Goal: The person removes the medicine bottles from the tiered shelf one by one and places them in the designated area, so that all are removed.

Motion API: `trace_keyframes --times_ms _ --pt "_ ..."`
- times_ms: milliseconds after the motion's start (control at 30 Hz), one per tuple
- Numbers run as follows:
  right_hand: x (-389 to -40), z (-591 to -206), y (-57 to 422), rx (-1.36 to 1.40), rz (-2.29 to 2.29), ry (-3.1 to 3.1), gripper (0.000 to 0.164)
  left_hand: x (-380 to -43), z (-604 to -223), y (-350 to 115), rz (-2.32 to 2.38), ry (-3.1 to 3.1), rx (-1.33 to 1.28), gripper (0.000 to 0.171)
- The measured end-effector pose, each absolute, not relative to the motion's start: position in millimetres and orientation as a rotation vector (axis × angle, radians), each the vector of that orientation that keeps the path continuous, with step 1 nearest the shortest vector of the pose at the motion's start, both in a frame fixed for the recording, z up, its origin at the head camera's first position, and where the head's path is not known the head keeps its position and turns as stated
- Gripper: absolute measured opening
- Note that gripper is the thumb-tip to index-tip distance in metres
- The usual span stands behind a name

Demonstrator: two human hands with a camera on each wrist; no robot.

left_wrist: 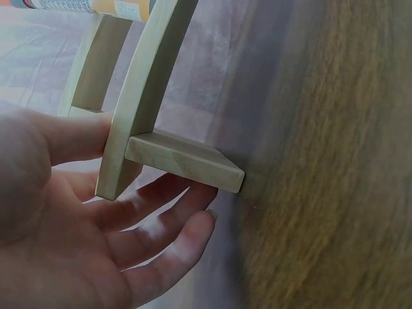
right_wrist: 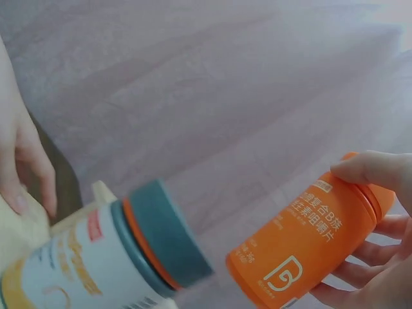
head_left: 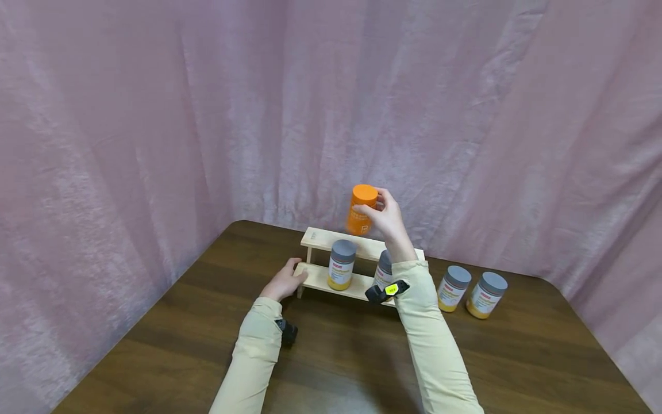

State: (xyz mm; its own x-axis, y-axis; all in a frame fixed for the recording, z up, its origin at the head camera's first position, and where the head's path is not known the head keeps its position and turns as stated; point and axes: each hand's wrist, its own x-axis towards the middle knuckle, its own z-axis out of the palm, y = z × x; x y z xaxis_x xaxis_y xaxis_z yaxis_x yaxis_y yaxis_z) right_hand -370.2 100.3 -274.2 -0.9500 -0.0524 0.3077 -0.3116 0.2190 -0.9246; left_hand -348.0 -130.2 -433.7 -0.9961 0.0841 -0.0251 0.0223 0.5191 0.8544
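My right hand [head_left: 392, 224] grips an orange bottle [head_left: 360, 211] with an orange lid, thumb on one side and fingers on the other. The bottle is above the upper board of a small two-tier wooden rack [head_left: 316, 278]. At the rack's left end, my left hand [head_left: 281, 283] holds the lower board; in the left wrist view the thumb lies on one face of the board [left_wrist: 132, 109], with the fingers behind and below. A grey-lidded jar [head_left: 341, 268] stands on the lower tier. Another grey-lidded jar [head_left: 383, 275] there is partly hidden by my right forearm.
Two more grey-lidded jars, a nearer one [head_left: 484, 295] and its neighbour [head_left: 453, 289], stand on the brown wooden table [head_left: 331, 356] right of the rack. A pink curtain [head_left: 439, 115] hangs behind the table and along its left side.
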Motion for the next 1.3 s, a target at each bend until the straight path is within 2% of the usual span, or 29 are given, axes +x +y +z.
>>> trace_keyframes --times_ms 333,667,1100,1300 --pt "-358.9 -263.1 130.3 0.294 1.880 -2.158 0.055 -349.5 -432.2 -138.6 1.478 2.692 0.105 0.056" --pt "-356.3 -269.9 153.3 0.179 2.012 -1.946 0.044 -348.9 -429.6 -145.7 1.501 2.663 0.078 0.056" --pt "-349.1 -279.2 177.4 0.104 1.942 -1.884 0.043 -349.7 -429.4 -150.8 1.499 2.662 0.081 0.056" --pt "-343.2 -283.4 191.0 0.061 1.920 -1.909 0.048 -350.8 -433.6 -147.6 1.505 2.651 0.083 0.056"
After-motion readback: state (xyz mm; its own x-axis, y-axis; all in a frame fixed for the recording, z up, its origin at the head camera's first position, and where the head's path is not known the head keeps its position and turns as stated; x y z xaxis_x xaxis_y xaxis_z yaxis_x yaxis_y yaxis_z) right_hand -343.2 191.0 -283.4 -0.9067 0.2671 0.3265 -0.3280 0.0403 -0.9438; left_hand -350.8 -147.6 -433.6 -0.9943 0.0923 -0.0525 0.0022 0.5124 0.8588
